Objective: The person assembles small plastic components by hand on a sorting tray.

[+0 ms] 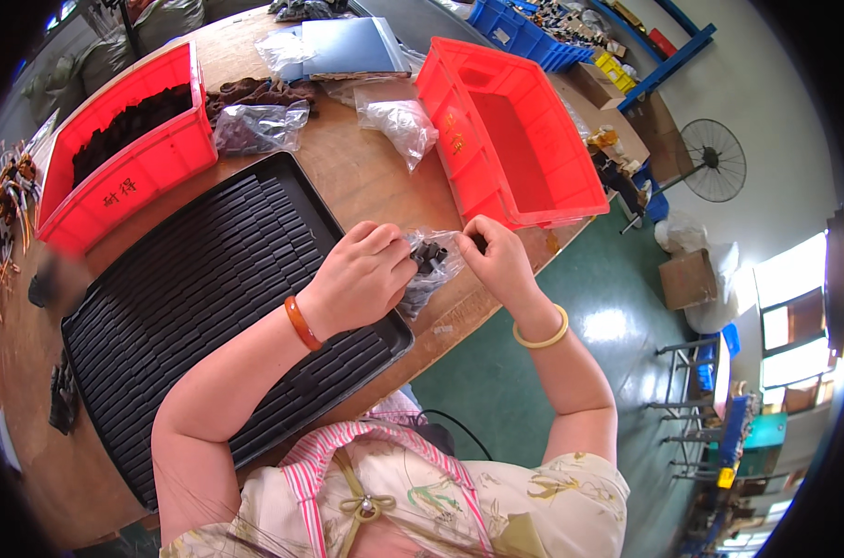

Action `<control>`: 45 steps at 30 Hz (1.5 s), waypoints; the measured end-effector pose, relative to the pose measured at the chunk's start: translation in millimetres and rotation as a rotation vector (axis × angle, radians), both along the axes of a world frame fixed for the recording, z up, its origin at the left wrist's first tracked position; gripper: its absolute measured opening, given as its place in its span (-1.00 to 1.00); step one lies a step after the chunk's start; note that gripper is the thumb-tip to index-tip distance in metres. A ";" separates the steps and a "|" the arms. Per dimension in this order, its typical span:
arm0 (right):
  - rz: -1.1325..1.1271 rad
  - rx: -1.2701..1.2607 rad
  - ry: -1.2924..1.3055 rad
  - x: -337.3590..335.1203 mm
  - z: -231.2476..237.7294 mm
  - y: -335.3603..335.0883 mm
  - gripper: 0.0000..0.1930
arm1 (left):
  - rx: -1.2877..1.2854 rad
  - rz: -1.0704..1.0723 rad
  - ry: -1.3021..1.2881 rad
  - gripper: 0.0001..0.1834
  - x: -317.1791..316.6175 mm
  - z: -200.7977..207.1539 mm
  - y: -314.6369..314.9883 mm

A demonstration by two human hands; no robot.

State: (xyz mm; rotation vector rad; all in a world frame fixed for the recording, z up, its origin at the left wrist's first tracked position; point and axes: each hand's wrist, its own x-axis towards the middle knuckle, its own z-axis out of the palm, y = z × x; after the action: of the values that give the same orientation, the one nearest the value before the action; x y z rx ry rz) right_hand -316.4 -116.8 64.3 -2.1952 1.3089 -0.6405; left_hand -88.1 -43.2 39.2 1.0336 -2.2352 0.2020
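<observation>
A clear plastic bag (438, 272) with small black parts (429, 258) inside is held between my two hands, just past the tray's right corner. My left hand (364, 277) has its fingers curled closed on the bag's left side. On the other side, my right hand (498, 262) pinches the bag's edge between thumb and forefinger; a dark bit shows at its curled fingers. Below my left hand lies a large black tray (316, 197), lined with rows of narrow black pieces (213, 270). My left forearm crosses over the tray and hides part of it.
A red bin (152, 170) of black parts stands far left; another red bin (482, 167), its red floor visible, stands far right. Plastic bags (264, 126) and a blue folder (352, 46) lie between them. Bundled wires (11, 200) are at the left edge. The wooden table (366, 172) ends at my right.
</observation>
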 end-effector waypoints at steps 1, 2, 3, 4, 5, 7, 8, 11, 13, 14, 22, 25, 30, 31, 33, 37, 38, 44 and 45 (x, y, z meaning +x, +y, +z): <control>-0.009 -0.075 0.024 0.4 0.8 1.2 -0.83 | -0.016 -0.012 -0.028 -0.79 -0.5 -2.4 -0.5; -0.010 -0.076 0.024 2.7 0.5 0.4 -0.83 | -0.031 -0.024 -0.056 -0.81 -1.1 -4.1 -0.8; 0.050 -0.242 -0.006 7.0 -0.3 -1.9 -0.81 | -0.032 -0.024 -0.056 -0.81 -1.7 -4.7 -0.5; 0.109 -0.407 -0.036 10.6 -0.5 -3.9 -0.80 | -0.043 -0.044 -0.064 -0.81 -2.8 -4.9 0.0; 0.108 -0.409 -0.036 13.1 1.1 -4.7 -0.80 | -0.054 -0.064 -0.073 -0.81 -3.8 -4.1 0.8; 0.297 -0.435 0.199 17.6 4.4 -5.6 -0.82 | -0.023 -0.087 -0.012 -0.81 -6.2 0.9 4.3; 0.297 -0.437 0.198 18.9 2.8 -6.3 -0.82 | 0.009 -0.110 0.050 -0.82 -7.9 3.0 5.0; 0.287 -0.348 0.208 23.9 -1.3 -6.5 -0.87 | 0.023 0.137 0.222 -0.84 -14.9 4.8 2.1; 0.249 -0.410 0.146 26.9 2.2 0.3 -0.93 | 0.059 0.273 0.377 -0.82 -23.2 8.2 -2.3; 0.252 -0.412 0.145 29.5 2.1 2.9 -0.93 | 0.083 0.351 0.330 -0.81 -23.7 6.9 -4.2; 0.178 -0.500 0.046 28.6 -4.2 -9.2 -0.95 | 0.071 0.428 0.292 -0.79 -15.1 5.7 1.2; 0.166 -0.470 0.037 24.7 -1.4 -10.5 -0.91 | 0.066 0.431 0.373 -0.82 -19.9 0.7 -2.1; 0.153 -0.477 0.060 32.3 22.0 9.1 -0.84 | 0.151 0.401 0.561 -0.81 -15.4 1.1 -5.4; 0.155 -0.667 0.049 37.6 25.0 16.2 -0.84 | 0.282 0.391 0.615 -0.78 -14.3 -0.2 -3.8; 0.284 -0.605 0.032 39.5 22.0 25.6 -0.82 | 0.381 0.367 0.687 -0.77 -15.8 -2.7 -4.7; 0.417 -0.337 0.198 34.7 0.9 17.6 -0.76 | 0.516 0.323 0.935 -0.76 -24.2 -7.0 -8.1; 0.415 -0.340 0.202 34.3 -2.2 13.8 -0.76 | 0.515 0.319 0.938 -0.76 -27.2 -8.1 -8.6; 0.454 -0.080 0.698 50.1 -8.8 1.3 -0.62 | 0.584 0.252 0.997 -0.78 -38.6 -6.6 -3.0; 0.454 -0.081 0.701 50.2 -9.7 -2.3 -0.62 | 0.614 0.220 1.009 -0.80 -35.4 -6.9 -0.9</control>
State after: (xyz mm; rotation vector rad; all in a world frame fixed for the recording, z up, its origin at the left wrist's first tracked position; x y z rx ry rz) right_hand -266.2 -119.1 54.7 -2.7803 1.0061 0.2853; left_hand -123.4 -44.2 32.3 1.2900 -1.2517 -0.7945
